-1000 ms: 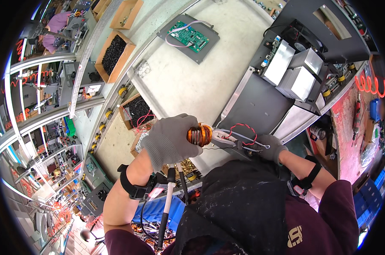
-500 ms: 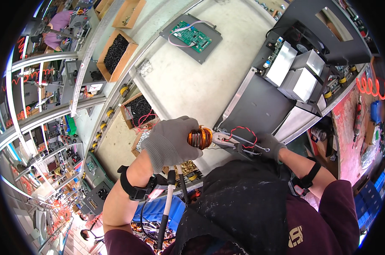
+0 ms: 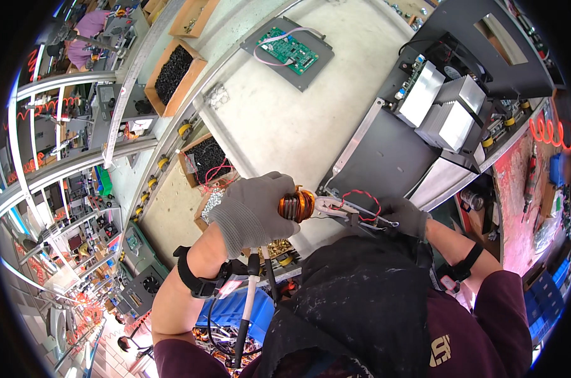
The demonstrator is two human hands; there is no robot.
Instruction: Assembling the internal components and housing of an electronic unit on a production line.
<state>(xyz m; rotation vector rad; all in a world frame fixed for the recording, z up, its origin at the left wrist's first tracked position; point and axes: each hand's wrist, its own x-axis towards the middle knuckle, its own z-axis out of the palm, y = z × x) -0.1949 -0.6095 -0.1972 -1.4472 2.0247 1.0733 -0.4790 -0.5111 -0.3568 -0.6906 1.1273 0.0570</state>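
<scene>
Left hand (image 3: pixel 254 211) grasps copper coil (image 3: pixel 296 205); right hand (image 3: pixel 404 215) grips wire cutters (image 3: pixel 354 213) at the workbench's (image 3: pixel 285 126) near edge.

left hand (image 3: pixel 251 211) grips coil (image 3: pixel 296 205), centre | right hand (image 3: pixel 404 216) right of coil, at wires (image 3: pixel 359 205) | chassis (image 3: pixel 386 157) behind wires on bench (image 3: pixel 279 126) | circuit board (image 3: pixel 288 50) far back | parts box (image 3: pixel 203 160) left, possibly screws

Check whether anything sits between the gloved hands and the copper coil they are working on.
Nothing visible does. The left hand already grips the copper coil directly, and the right hand holds the pliers right beside the coil, among its red wires.
</scene>
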